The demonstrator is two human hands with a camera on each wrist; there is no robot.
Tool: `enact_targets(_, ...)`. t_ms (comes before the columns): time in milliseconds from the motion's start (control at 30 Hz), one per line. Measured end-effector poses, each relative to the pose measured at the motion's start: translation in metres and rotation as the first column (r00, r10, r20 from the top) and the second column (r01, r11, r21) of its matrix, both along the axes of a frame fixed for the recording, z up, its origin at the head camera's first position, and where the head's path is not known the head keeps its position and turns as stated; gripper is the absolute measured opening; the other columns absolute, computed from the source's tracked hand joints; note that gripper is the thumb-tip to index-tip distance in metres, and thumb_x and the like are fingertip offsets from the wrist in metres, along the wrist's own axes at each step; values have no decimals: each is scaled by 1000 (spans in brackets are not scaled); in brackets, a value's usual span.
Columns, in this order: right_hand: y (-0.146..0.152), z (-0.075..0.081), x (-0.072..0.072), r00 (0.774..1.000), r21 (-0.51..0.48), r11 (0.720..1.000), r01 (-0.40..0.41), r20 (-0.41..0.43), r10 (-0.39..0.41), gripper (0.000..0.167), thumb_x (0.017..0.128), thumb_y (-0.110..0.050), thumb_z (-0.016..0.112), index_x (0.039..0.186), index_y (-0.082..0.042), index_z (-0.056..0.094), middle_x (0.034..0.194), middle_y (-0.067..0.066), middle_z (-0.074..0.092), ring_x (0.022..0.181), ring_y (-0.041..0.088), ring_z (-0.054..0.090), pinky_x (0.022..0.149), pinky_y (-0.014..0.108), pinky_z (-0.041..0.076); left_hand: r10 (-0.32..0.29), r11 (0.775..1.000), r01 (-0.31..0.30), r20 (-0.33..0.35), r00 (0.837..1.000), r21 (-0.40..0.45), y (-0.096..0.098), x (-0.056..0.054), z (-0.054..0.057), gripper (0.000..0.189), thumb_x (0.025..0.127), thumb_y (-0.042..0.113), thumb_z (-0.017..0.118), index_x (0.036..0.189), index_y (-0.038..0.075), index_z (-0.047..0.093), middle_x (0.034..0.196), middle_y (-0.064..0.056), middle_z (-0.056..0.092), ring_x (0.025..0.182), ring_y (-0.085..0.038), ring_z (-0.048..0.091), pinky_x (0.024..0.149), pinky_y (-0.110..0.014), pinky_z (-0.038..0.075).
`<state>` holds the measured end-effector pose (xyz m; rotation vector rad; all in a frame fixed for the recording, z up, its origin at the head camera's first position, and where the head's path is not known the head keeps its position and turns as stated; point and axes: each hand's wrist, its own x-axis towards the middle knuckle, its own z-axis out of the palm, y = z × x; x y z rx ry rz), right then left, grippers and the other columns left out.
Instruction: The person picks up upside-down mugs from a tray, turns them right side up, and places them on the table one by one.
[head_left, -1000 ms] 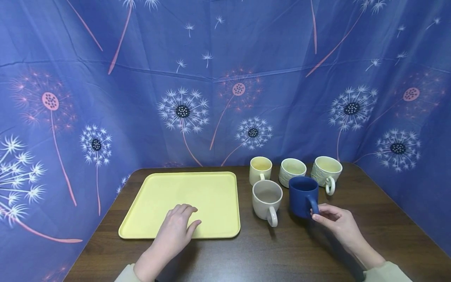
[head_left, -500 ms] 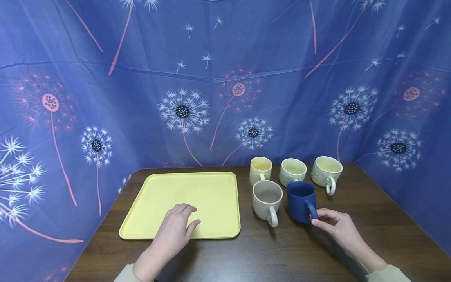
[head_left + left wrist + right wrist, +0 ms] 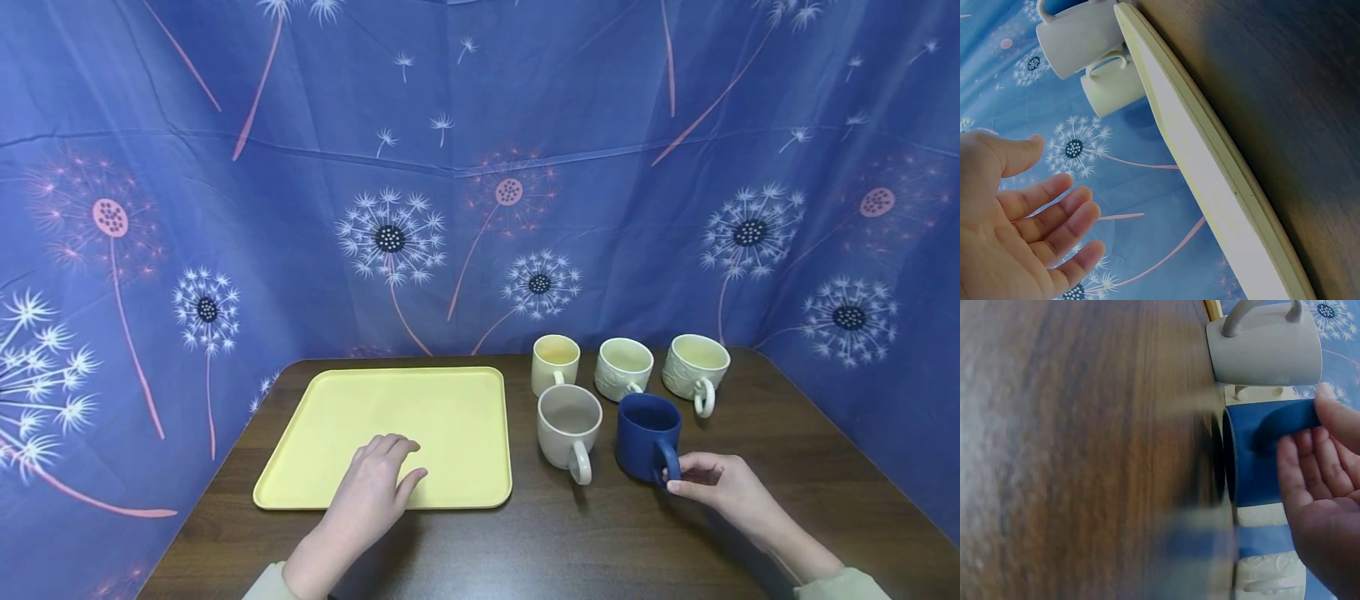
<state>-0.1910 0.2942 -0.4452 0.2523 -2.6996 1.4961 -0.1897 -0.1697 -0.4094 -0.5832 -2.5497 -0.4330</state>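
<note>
My right hand [image 3: 727, 492] pinches the handle of a dark blue mug [image 3: 637, 446] between thumb and fingers. In the right wrist view the blue mug [image 3: 1257, 465] is upright, its base close over the wooden table, with a dark shadow beside it. Just left of it stands a light grey mug [image 3: 562, 433], handle toward me. Over the near part of a yellow tray [image 3: 420, 396] hovers my left hand [image 3: 371, 479]. Its fingers are loosely bent with nothing between them, as the left wrist view also shows.
Behind the two front mugs stand a pale yellow mug [image 3: 551, 371], a pale green mug [image 3: 613, 383] and another pale green mug [image 3: 682, 379] at the right. A blue dandelion-patterned cloth [image 3: 622, 217] hangs behind and beside the brown table [image 3: 555, 550].
The blue mug has come toward me, away from the back row, first a little left and then right, with my right hand on its handle. My left hand stays in place.
</note>
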Motion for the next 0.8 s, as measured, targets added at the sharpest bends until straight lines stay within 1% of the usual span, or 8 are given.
enact_targets(100, 2, 0, 0, 998, 38, 998, -50, -25, 51, 21, 79, -12, 75, 95, 1, 69, 87, 4, 72, 77, 4, 63, 66, 21, 51, 2, 1000, -2, 3, 1000, 1, 0, 1, 0, 28, 78, 21, 76, 99, 6, 66, 96, -4, 65, 91, -22, 60, 80, -43, 47)
enact_targets(200, 3, -1, -1, 995, 56, 995, -88, -42, 91, 20, 79, -11, 75, 94, 1, 69, 86, 5, 72, 76, 4, 65, 66, 20, 52, 1, 1000, -1, -3, 1000, 1, -1, 1, 1, 28, 78, 21, 76, 99, 6, 66, 96, -4, 65, 91, -22, 60, 79, -42, 47)
enact_targets(267, 4, 0, -2, 994, 62, 992, -106, -25, 108, 21, 79, -12, 75, 95, 1, 68, 86, 5, 72, 77, 3, 65, 67, 20, 52, 2, 1000, -2, -5, 1000, 1, -2, 1, 1, 28, 78, 21, 76, 99, 6, 66, 95, -4, 65, 91, -22, 60, 80, -42, 47)
enact_targets(433, 4, 3, -2, 993, 95, 988, -118, 31, 116, 22, 80, -17, 75, 94, -1, 70, 87, 5, 72, 79, 4, 65, 70, 20, 51, 7, 1000, -7, -3, 1000, 1, -3, 2, 1, 28, 78, 22, 76, 99, 6, 66, 96, -4, 66, 92, -22, 60, 80, -42, 47)
enact_targets(567, 2, 5, -2, 994, 133, 985, -106, 43, 102, 22, 78, -20, 76, 92, -4, 72, 86, 3, 72, 79, 3, 64, 71, 20, 49, 10, 1000, -10, 0, 1000, 2, -3, 2, 1, 28, 78, 22, 76, 99, 6, 66, 96, -4, 66, 92, -22, 60, 80, -43, 47)
enact_targets(700, 1, 7, -2, 995, 204, 974, -95, -12, 99, 18, 75, -21, 78, 87, -8, 72, 82, -1, 72, 77, 0, 63, 69, 19, 50, 11, 1000, -11, 2, 1000, 2, -2, 3, 1, 29, 79, 22, 76, 99, 6, 66, 97, -4, 66, 92, -22, 60, 80, -42, 47)
enact_targets(800, 1, 11, -2, 990, 284, 953, -108, -54, 129, 17, 75, -23, 79, 86, -11, 72, 81, -4, 71, 76, -1, 62, 68, 19, 51, 9, 1000, -9, 5, 1000, 3, -2, 4, 2, 29, 79, 22, 76, 100, 5, 66, 97, -5, 66, 92, -22, 60, 81, -42, 47)
